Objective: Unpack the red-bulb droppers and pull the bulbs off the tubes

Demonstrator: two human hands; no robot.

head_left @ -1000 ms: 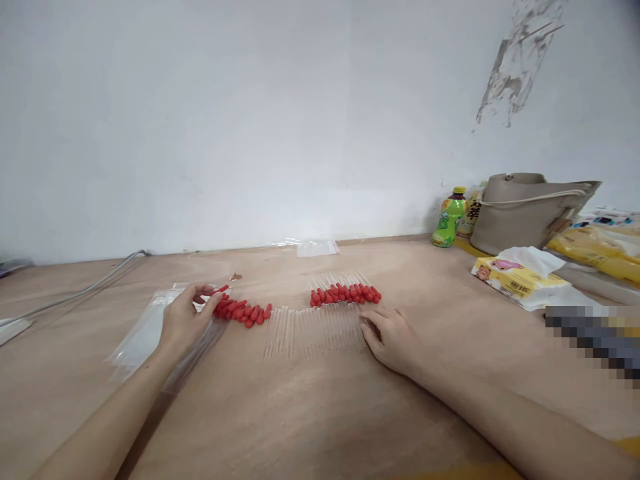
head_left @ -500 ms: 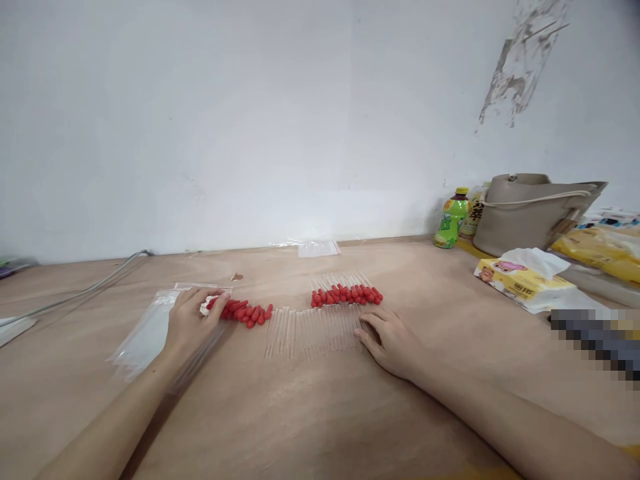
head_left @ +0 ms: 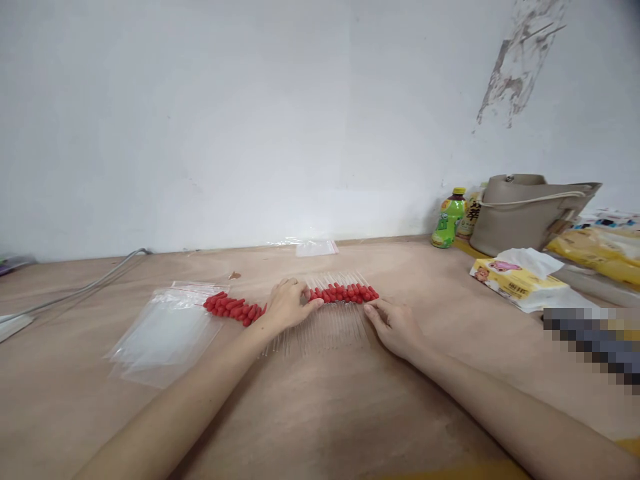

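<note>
My left hand rests on the wooden table at the left end of a row of clear glass tubes, its fingers curled and touching the left end of a row of red rubber bulbs. At the right end of the tubes lies my right hand, fingers bent, fingertips close to the red bulbs. Whether either hand grips anything I cannot make out. A second loose pile of red bulbs lies left of my left hand.
A stack of clear zip bags lies at the left. A grey cable runs along the far left. At the right stand a green bottle, a beige bag and a tissue pack.
My left hand left the zip bags and the left pile of bulbs and moved right to the rows of tubes and bulbs. My right hand shifted slightly forward toward the bulbs.
</note>
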